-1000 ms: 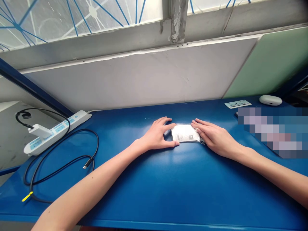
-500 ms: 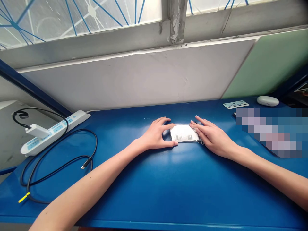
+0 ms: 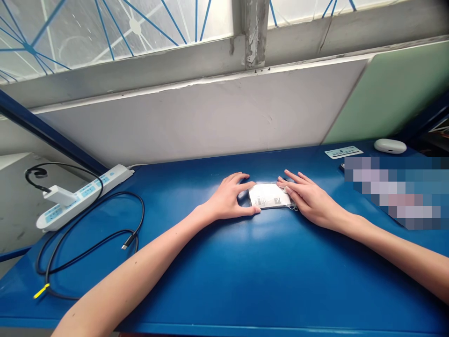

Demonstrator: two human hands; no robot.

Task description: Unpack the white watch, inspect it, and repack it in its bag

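A small white packet [image 3: 268, 195] with printed labels, in a clear wrapper, lies flat on the blue table [image 3: 245, 262]. My left hand [image 3: 229, 199] arches over its left end, with the thumb along the near edge and the index finger on the far edge, gripping it. My right hand [image 3: 308, 199] lies flat with its fingers stretched out, the fingertips resting on the packet's right edge. Something small and metallic pokes out from under the packet by my right hand.
A white power strip [image 3: 82, 196] with a plugged-in charger [image 3: 59, 194] sits at the table's left edge, with a black cable [image 3: 101, 234] looped beside it. A white earbud case [image 3: 390, 146] and a label card [image 3: 343, 152] lie at the back right. A white panel rises behind the table.
Both hands and the packet stay where they were. Only the view has shifted slightly.
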